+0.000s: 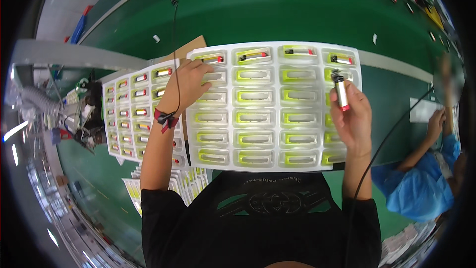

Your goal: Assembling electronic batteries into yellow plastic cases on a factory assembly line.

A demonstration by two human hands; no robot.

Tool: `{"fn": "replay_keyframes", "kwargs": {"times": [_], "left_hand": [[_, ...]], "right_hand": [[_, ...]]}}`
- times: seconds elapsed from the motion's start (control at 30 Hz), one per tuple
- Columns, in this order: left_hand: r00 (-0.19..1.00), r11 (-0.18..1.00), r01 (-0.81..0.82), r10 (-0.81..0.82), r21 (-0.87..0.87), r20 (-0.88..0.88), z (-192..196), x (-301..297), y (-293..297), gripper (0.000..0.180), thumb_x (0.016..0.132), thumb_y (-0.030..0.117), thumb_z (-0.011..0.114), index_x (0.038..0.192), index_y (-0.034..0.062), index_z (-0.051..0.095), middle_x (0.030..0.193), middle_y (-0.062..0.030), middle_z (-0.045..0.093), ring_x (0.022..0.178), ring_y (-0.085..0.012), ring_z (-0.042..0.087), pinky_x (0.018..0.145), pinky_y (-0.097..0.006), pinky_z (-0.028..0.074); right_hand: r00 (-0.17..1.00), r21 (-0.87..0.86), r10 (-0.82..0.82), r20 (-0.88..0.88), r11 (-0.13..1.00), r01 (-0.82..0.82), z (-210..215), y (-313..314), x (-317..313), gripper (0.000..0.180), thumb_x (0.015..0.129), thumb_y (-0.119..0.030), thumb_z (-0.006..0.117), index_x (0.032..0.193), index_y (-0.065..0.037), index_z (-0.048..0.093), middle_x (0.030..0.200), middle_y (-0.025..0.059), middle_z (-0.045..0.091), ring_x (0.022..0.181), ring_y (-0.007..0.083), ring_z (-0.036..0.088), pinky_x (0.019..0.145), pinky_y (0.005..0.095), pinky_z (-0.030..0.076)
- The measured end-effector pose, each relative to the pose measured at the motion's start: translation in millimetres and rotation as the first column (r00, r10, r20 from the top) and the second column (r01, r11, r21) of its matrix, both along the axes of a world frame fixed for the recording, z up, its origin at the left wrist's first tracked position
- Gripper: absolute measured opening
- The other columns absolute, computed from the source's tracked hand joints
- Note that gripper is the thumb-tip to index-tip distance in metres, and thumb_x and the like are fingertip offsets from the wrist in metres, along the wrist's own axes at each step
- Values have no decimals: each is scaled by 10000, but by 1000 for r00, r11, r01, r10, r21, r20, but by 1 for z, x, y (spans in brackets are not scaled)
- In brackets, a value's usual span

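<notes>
In my right hand [353, 114], a small battery-like cylinder [341, 93] with a black end, a pale silvery body and a red end is held upright between thumb and fingers. It is over the right column of the white plastic tray [277, 168]. My left hand [190, 83] is over the tray's far left corner, fingers apart and nothing seen in them. Just beyond its fingertips a similar cylinder [213, 59] lies in the corner compartment; whether they touch I cannot tell. The far row also holds cylinders in its other compartments. Nearer compartments show yellow-green edges and no cylinders.
A second tray [133, 85], filled with cylinders, stands at left. Several stacked trays [188, 184] are below the near left edge. A coiled black cable [175, 0] hangs over the green bench [297, 10]. At right sits another person in a blue garment [421, 188].
</notes>
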State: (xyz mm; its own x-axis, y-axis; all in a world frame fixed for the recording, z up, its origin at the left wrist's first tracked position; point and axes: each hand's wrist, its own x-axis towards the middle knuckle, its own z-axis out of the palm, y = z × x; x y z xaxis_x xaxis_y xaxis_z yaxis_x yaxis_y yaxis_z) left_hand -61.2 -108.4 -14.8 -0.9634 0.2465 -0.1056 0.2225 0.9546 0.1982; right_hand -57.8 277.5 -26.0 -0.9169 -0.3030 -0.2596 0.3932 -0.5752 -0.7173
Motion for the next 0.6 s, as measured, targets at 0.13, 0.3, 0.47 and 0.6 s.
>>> {"fn": "replay_keyframes", "kwargs": {"times": [0.13, 0.3, 0.47, 0.6], "left_hand": [[990, 994, 75, -64, 83, -126, -5, 2, -8, 330, 750, 84, 754, 1066, 47, 665, 1002, -128, 639, 940, -341, 596, 836, -400, 512], [976, 827, -215, 199, 519, 88, 46, 21, 15, 307, 876, 49, 665, 1182, 31, 662, 1296, -140, 545, 1030, -203, 641, 784, -321, 553], [985, 175, -173, 41, 969, 169, 25, 55, 19, 384, 927, 157, 625, 1272, -10, 599, 1459, -229, 409, 1186, -286, 586, 810, -312, 581], [970, -180, -233, -111, 956, 216, 13, 56, 78, 456, 844, 72, 672, 1274, -46, 576, 1443, -217, 436, 1221, -292, 558, 825, -344, 595]], "right_hand": [[995, -148, -57, 86, 987, 70, 4, -29, 33, 328, 1012, -171, 524, 1290, -1, 558, 998, 191, 691, 649, 186, 669, 504, 257, 498], [999, -154, 23, 33, 988, -17, 15, -39, 36, 341, 996, -109, 518, 1296, 51, 543, 1029, 219, 686, 720, 221, 687, 567, 267, 524], [981, 157, 128, -147, 982, -105, 31, -51, 40, 448, 932, 21, 549, 1369, 78, 471, 988, 198, 681, 691, 179, 656, 572, 257, 495], [954, 228, 132, -270, 971, -69, 41, -57, 45, 361, 912, 15, 596, 1269, 65, 561, 1003, 154, 647, 781, 181, 656, 607, 257, 496]]}}
